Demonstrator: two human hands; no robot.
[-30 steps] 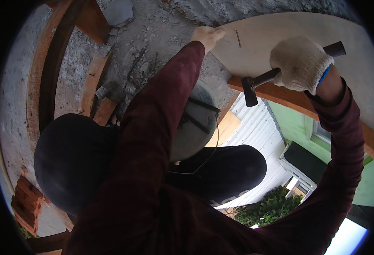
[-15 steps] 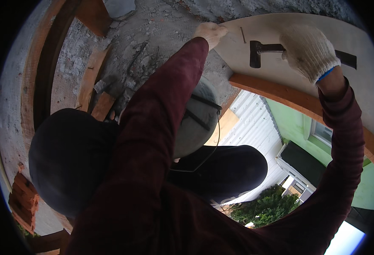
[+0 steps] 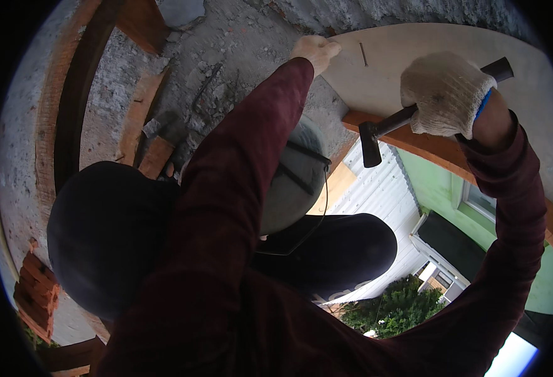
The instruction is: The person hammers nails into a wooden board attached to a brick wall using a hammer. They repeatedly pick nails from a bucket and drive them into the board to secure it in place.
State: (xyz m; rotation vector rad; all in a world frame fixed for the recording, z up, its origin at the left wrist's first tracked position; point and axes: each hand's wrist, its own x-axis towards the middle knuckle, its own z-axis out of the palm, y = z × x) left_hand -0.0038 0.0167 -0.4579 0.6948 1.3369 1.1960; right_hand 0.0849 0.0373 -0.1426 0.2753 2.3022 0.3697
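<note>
My right hand, in a white knit glove, grips a dark metal-handled hammer; its head hangs below and left of the fist, over the beam. My left hand, also pale and apparently gloved, holds the left corner of a pale board with bent fingers. A nail stands on the board just right of that hand. A wooden beam runs along the board's lower edge. A round bucket with a wire handle is partly behind my left forearm.
Timber pieces and grey rubble lie at the left. Red brick pieces are at lower left. My dark-trousered knees are bent around the bucket. Beyond the beam, far below, show white corrugated sheeting, a green wall and shrubs.
The hammer rose toward the nail half a second ago and has since dropped back down and left, below the board's edge. My left hand stays at the board's corner.
</note>
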